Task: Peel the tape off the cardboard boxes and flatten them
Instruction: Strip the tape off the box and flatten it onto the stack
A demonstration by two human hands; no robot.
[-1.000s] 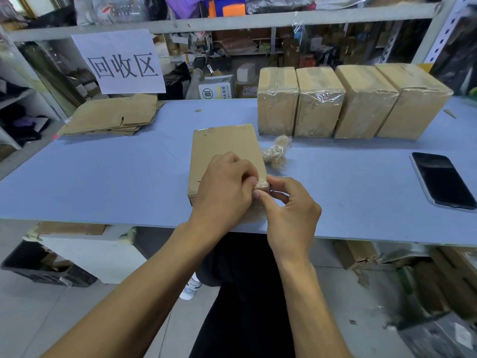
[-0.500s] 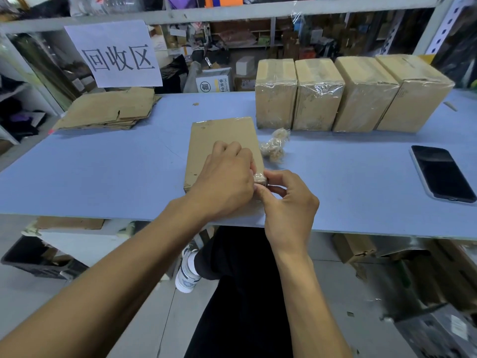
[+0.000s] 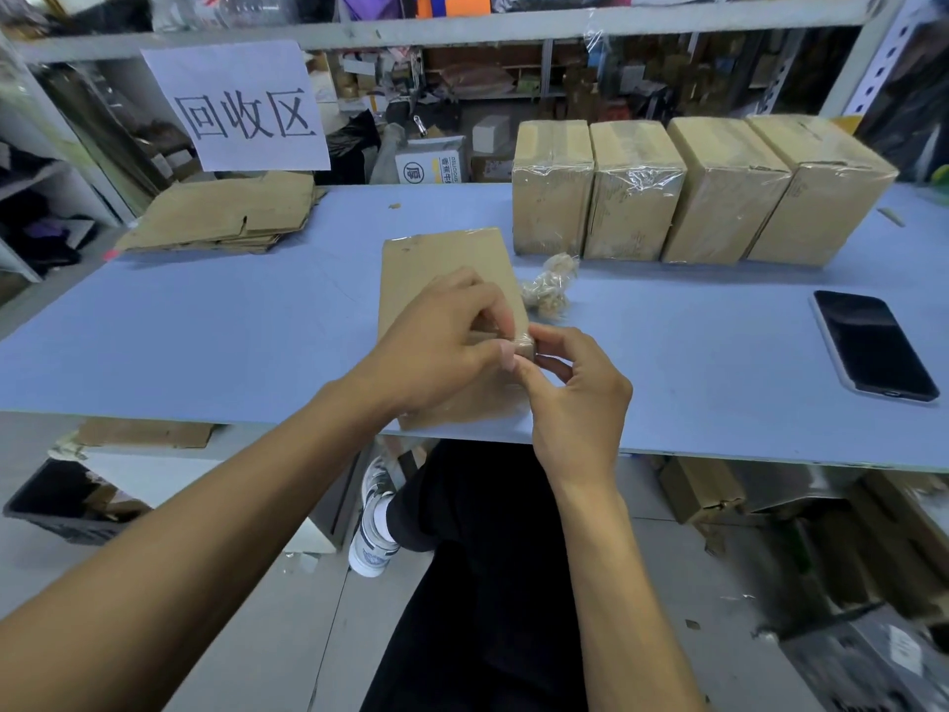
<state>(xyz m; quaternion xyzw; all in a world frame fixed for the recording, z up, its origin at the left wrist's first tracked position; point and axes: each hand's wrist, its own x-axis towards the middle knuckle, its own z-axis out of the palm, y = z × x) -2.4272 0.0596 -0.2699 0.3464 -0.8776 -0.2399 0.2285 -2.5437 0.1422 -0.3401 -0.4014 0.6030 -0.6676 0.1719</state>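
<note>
A taped cardboard box (image 3: 441, 264) lies flat near the blue table's front edge. My left hand (image 3: 436, 341) rests on top of it, with thumb and fingers curled at the box's right edge. My right hand (image 3: 575, 398) meets it there and pinches a bit of clear tape (image 3: 525, 346) at that edge. A crumpled wad of peeled tape (image 3: 547, 290) lies just right of the box. Several taped boxes (image 3: 637, 190) stand in a row at the back right. A stack of flattened boxes (image 3: 226, 213) lies at the back left.
A black phone (image 3: 873, 346) lies face up at the table's right. A paper sign (image 3: 241, 105) hangs from the shelf above the flattened stack. Cluttered shelves stand behind the table (image 3: 205, 326). My legs and a white shoe (image 3: 372, 526) show under the front edge.
Both hands stay at the box's right edge. The fingertips have shifted slightly along the tape there. The camera view has tilted a little.
</note>
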